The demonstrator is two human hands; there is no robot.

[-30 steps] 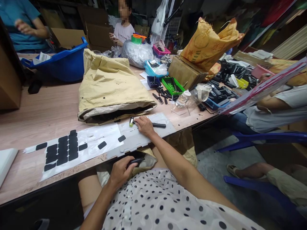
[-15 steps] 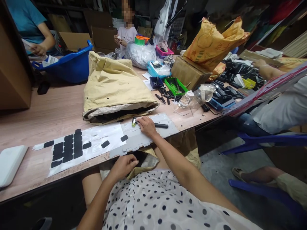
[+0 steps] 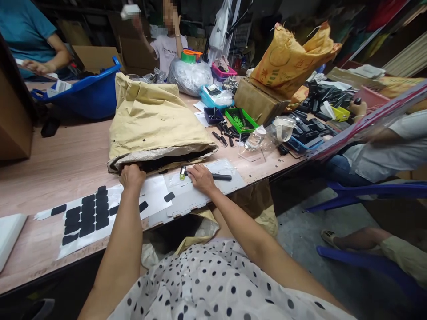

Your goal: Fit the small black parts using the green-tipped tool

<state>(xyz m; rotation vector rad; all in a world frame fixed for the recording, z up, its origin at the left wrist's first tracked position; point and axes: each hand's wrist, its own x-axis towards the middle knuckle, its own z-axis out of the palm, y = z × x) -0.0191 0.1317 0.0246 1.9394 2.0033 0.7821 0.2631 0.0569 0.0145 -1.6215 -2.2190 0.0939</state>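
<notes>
My left hand [image 3: 132, 177] reaches to the dark mouth of a cream sack [image 3: 156, 115], at its near left corner; the fingertips are hidden there. My right hand [image 3: 202, 178] is closed on a small hammer [image 3: 222, 177] close to its head, which lies over a grey plastic board [image 3: 230, 166]. Left of the board, white sheets [image 3: 156, 189] carry several black rounded pads [image 3: 88, 213], some in rows and some loose. One black pad [image 3: 169, 197] lies near the sheet's right edge. On my lap is an open sack [image 3: 200, 226].
A blue basin [image 3: 90, 95] stands behind the sack, left. Green tray [image 3: 242, 120], clear jar [image 3: 255, 138], black pen-like parts [image 3: 223, 138] and carton [image 3: 260, 100] lie to the right. A white box [image 3: 10, 235] is front left. Co-workers sit across and at right.
My left hand has moved from over my lap up to the mouth of the cream sack. My right hand stays on the hammer. A co-worker across the table has raised both hands.
</notes>
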